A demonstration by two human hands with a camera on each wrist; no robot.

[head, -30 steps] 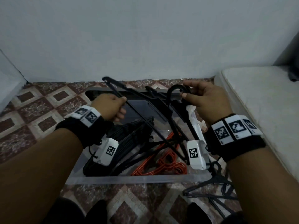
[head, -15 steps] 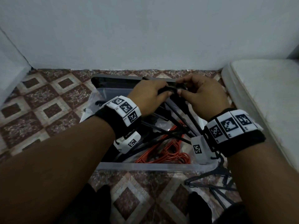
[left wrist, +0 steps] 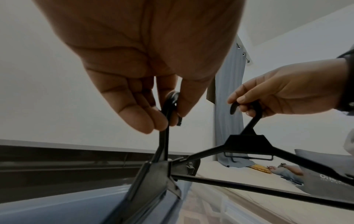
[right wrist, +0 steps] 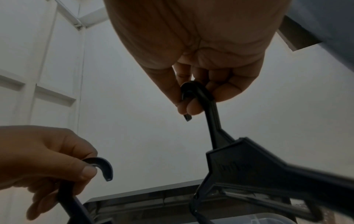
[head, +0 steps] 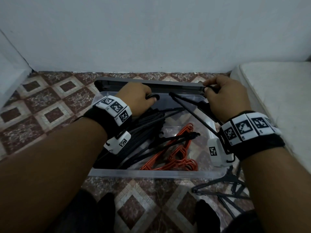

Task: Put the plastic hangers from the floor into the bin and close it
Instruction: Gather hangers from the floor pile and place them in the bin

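A clear plastic bin [head: 156, 174] stands on the tiled floor, holding several black hangers [head: 144, 128] and orange hangers [head: 178, 153]. Over its far left part my left hand [head: 139, 98] [left wrist: 168, 118] pinches the hook of one black hanger [left wrist: 159, 174]. My right hand [head: 223, 96] [right wrist: 195, 98] pinches the hook of a second black hanger [head: 190, 108] [right wrist: 258, 171] over the bin's far right; its arms slant down across the bin. The two hangers are apart. More black hangers [head: 223, 190] lie on the floor at the bin's near right corner.
The bin's dark lid [head: 151, 84] leans behind the bin against the white wall. A white mattress [head: 277, 98] borders the floor on the right. A white cupboard edge [head: 10, 68] stands at the left. My feet in dark socks [head: 106, 207] are below the bin.
Half a second ago my hands were together over the bin's middle on the hangers' hooks. They have drawn apart, left hand to the left and right hand to the right, each with one hanger.
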